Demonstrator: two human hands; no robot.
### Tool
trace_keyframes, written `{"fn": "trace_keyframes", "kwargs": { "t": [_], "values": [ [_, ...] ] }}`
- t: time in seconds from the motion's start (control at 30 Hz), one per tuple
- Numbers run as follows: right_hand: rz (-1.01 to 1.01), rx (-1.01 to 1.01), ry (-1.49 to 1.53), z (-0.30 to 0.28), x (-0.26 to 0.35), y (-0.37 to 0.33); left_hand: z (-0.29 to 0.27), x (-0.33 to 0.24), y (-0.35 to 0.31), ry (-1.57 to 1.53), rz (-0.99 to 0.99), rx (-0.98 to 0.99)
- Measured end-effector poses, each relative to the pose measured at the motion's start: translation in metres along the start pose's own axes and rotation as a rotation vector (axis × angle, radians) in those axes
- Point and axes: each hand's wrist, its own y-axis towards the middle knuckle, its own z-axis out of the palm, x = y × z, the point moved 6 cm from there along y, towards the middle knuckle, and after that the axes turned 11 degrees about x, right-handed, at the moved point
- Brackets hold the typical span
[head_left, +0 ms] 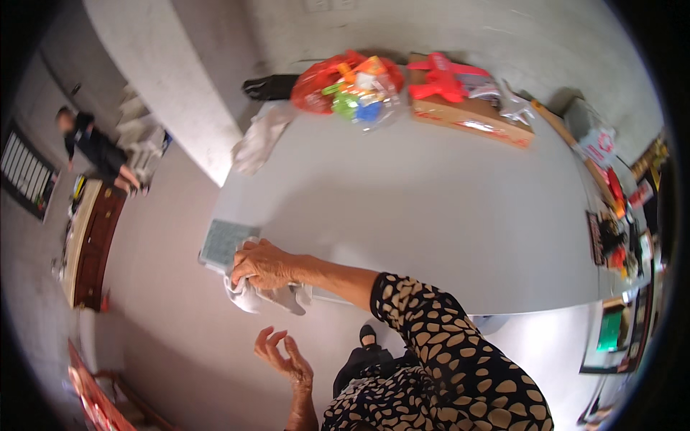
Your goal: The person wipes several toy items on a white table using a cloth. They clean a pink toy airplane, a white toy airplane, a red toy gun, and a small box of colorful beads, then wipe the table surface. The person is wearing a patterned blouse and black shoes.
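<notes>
My right hand (263,265) reaches across to the near left corner of the grey table (402,194). Its fingers are closed on a white cloth (249,296), part of which hangs past the table's edge. Beside and partly under the cloth lies a flat grey-green rectangular piece (224,243) at the corner; I cannot tell what it is. Lower down, off the table's near side, my left hand (286,357) is raised with its fingers apart and nothing in them.
Along the back are a red plastic bag (316,82) with toys, a cardboard box (467,121) with a red toy plane (443,77), and a pale cloth (262,140). A pillar (169,79) stands behind left. At far left a person (97,147) stands near a wooden cabinet (95,244).
</notes>
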Motion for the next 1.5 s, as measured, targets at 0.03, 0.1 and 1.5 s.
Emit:
{"fn": "trace_keyframes", "kwargs": {
  "t": [0.03, 0.1, 1.5],
  "values": [
    [0.094, -0.054, 0.02, -0.017, 0.002, -0.019, 0.003, -0.005, 0.005, 0.002, 0.033, 0.006],
    [0.401, -0.264, -0.361, -0.058, -0.011, -0.066, 0.012, -0.024, 0.019, -0.022, 0.091, 0.067],
    [1.213, -1.019, -0.993, -0.261, -0.078, -0.698, 0.33, -0.347, -0.071, 0.312, 0.628, 0.77]
  ]
}}
